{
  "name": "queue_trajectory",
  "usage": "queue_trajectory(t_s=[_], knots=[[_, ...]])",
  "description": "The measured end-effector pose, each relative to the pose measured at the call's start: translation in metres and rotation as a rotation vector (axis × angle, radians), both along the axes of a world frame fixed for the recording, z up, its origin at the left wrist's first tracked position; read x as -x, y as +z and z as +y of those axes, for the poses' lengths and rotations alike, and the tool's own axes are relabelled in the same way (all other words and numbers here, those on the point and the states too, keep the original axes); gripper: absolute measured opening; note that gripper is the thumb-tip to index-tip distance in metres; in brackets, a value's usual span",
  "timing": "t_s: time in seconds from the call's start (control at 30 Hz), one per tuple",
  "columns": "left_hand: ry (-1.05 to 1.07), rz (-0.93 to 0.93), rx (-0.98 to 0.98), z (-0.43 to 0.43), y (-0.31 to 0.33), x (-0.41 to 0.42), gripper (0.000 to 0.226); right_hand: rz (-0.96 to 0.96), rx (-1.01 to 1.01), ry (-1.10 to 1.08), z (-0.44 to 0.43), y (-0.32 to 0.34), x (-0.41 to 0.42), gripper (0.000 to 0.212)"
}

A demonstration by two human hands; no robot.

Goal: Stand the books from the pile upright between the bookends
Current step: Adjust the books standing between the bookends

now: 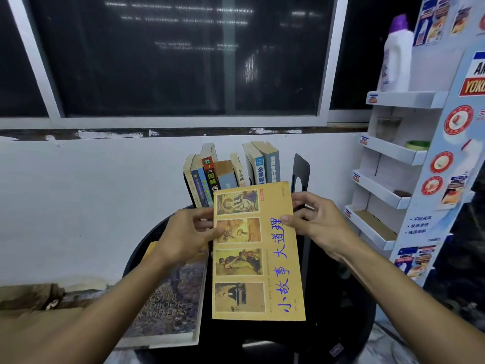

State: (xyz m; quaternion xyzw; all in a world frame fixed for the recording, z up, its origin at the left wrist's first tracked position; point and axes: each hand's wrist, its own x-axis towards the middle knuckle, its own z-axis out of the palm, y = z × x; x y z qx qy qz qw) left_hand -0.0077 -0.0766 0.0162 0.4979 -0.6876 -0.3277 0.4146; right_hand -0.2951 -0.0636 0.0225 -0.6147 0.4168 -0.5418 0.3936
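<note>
Above the table, our left hand (187, 233) and right hand (319, 222) pinch the yellow book (256, 253); wedging it in may topple the leaning row (231, 174).

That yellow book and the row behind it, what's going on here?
A person holds the yellow book flat, cover up, with both hands: the left hand grips its left edge, the right hand its right edge. Behind it, a row of books already stands upright on the round black table, with a black bookend at the right end. One large book still lies flat on the left, so the shelving isn't finished.
</note>
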Motion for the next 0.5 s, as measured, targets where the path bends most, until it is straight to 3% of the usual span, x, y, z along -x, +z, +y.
queue_trajectory(t_s=[0.5], knots=[[0.036,0.158,0.19,0.023,0.01,-0.003,0.042,0.216,0.139,-0.081,0.009,0.023,0.005,0.041]])
